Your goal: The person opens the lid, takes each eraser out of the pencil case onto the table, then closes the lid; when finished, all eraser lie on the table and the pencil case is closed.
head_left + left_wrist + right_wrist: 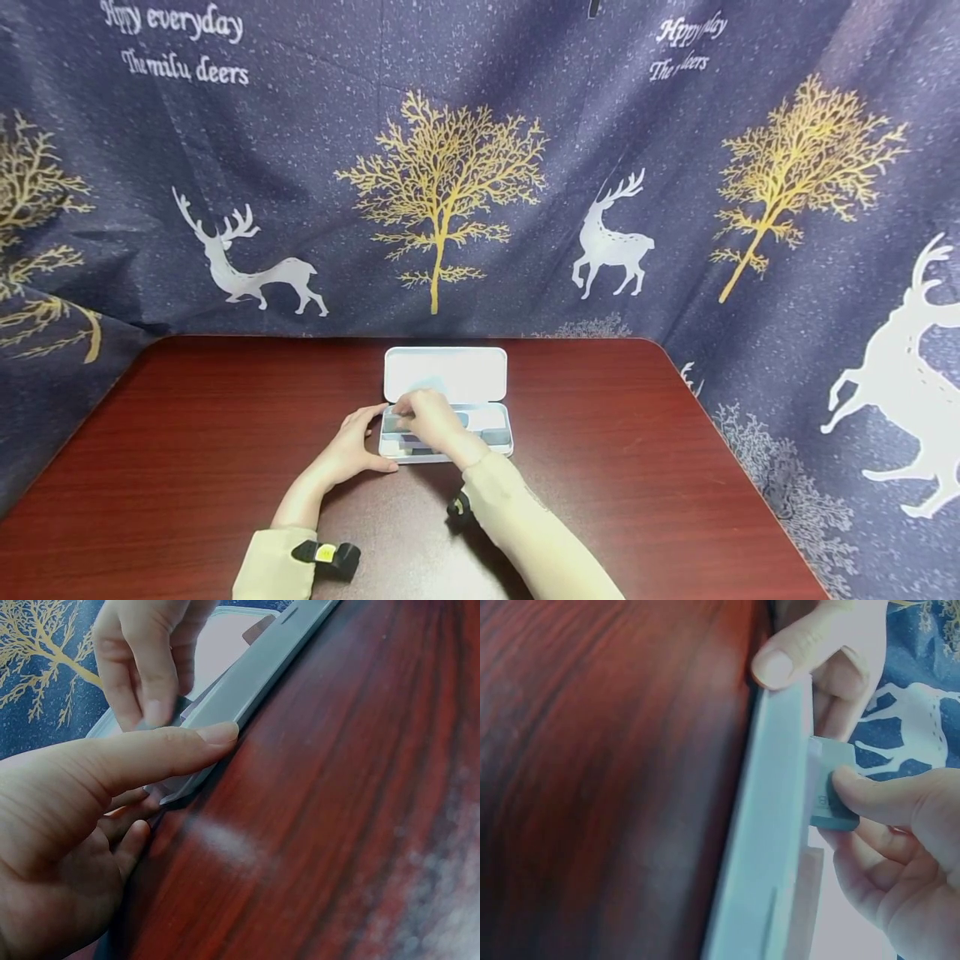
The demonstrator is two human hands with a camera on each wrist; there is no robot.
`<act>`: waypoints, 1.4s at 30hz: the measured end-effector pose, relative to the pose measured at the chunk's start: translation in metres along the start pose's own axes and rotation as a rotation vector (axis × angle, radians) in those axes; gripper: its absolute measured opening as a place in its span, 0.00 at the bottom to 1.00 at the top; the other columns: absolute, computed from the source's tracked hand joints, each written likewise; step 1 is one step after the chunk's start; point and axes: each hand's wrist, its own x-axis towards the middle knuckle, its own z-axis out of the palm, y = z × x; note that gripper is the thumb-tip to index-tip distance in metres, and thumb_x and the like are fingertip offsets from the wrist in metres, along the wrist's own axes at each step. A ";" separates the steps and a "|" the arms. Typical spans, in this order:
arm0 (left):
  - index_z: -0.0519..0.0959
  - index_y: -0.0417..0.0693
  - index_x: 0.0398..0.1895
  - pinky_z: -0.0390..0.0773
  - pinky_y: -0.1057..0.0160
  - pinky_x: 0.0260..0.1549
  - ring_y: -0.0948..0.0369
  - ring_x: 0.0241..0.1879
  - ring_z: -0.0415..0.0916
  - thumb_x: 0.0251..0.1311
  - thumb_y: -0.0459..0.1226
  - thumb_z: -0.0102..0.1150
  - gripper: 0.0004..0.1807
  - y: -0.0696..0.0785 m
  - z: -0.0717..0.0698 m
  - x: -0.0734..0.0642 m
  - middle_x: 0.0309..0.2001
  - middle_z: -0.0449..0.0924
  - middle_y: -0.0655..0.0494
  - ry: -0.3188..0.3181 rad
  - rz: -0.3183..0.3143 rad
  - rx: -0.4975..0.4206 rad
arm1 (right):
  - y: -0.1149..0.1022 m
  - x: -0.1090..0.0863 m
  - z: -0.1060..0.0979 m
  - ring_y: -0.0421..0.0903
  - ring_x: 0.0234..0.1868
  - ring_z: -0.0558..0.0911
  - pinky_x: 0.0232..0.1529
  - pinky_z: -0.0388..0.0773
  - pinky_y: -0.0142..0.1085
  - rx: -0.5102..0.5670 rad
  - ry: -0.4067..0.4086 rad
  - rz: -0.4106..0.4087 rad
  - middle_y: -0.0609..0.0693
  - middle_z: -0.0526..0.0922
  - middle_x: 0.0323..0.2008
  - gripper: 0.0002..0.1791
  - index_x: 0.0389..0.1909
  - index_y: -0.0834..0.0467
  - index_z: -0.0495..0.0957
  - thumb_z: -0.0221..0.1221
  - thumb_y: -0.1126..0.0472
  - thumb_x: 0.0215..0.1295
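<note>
A white hinged tin case (420, 458), like a pencil box, lies on the table with its lid (450, 371) raised at the back. At its left end my left hand (341, 454) holds the case, thumb along the front wall and fingers round toward the back corner. My right hand (431, 417) reaches over the case's left part. Its thumb and fingers pinch a small grey-green rectangular block (825, 780) with a printed letter, at the case's rim in the right wrist view. A dark grey piece (495, 437) lies inside at the right; my right hand hides some contents.
The reddish-brown wooden table (187, 467) extends around the case. Behind it hangs a dark blue cloth (300, 167) printed with deer and golden trees. Black straps with small devices (341, 560) sit on both sleeved wrists.
</note>
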 end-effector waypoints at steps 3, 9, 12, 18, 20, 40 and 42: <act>0.60 0.32 0.70 0.72 0.44 0.63 0.39 0.65 0.58 0.33 0.35 0.81 0.56 0.000 0.000 0.001 0.67 0.61 0.33 0.005 0.007 0.002 | 0.001 -0.004 -0.007 0.44 0.46 0.85 0.50 0.83 0.30 0.044 0.014 0.026 0.50 0.88 0.42 0.10 0.43 0.59 0.85 0.63 0.64 0.61; 0.61 0.33 0.70 0.74 0.44 0.61 0.39 0.63 0.62 0.33 0.36 0.82 0.56 0.002 0.002 0.001 0.67 0.61 0.33 0.003 -0.003 0.011 | 0.012 -0.013 -0.022 0.45 0.44 0.85 0.49 0.83 0.32 0.072 0.047 0.057 0.51 0.88 0.42 0.10 0.44 0.60 0.84 0.63 0.64 0.62; 0.60 0.33 0.70 0.74 0.44 0.62 0.38 0.63 0.63 0.34 0.36 0.82 0.57 0.003 0.002 0.001 0.68 0.60 0.33 -0.004 -0.014 0.005 | 0.021 -0.017 -0.030 0.47 0.44 0.86 0.49 0.84 0.35 0.078 0.070 0.050 0.53 0.88 0.42 0.10 0.43 0.61 0.84 0.63 0.65 0.62; 0.60 0.32 0.70 0.74 0.44 0.61 0.38 0.63 0.64 0.33 0.36 0.82 0.57 0.004 0.002 0.001 0.67 0.60 0.32 0.000 -0.018 0.023 | 0.048 -0.027 -0.045 0.49 0.42 0.86 0.48 0.83 0.38 0.079 0.124 0.022 0.55 0.88 0.39 0.09 0.41 0.63 0.85 0.65 0.66 0.59; 0.60 0.32 0.70 0.74 0.44 0.61 0.39 0.63 0.64 0.32 0.36 0.82 0.57 0.003 0.003 0.002 0.67 0.61 0.32 0.004 -0.016 0.030 | 0.058 -0.031 -0.049 0.50 0.42 0.86 0.47 0.83 0.40 0.075 0.138 0.030 0.55 0.88 0.39 0.09 0.41 0.63 0.85 0.64 0.67 0.59; 0.60 0.32 0.70 0.73 0.43 0.62 0.39 0.64 0.61 0.33 0.40 0.82 0.58 -0.003 0.003 0.004 0.67 0.61 0.32 0.003 -0.003 0.044 | 0.127 -0.067 -0.072 0.46 0.36 0.85 0.40 0.84 0.39 0.099 0.169 0.204 0.51 0.88 0.33 0.06 0.34 0.59 0.85 0.67 0.67 0.54; 0.59 0.32 0.70 0.73 0.44 0.62 0.39 0.64 0.61 0.34 0.40 0.82 0.58 -0.002 0.002 0.004 0.67 0.61 0.32 0.003 0.000 0.049 | 0.131 -0.069 -0.073 0.47 0.37 0.85 0.41 0.84 0.40 0.096 0.164 0.212 0.51 0.88 0.33 0.05 0.34 0.60 0.85 0.67 0.68 0.55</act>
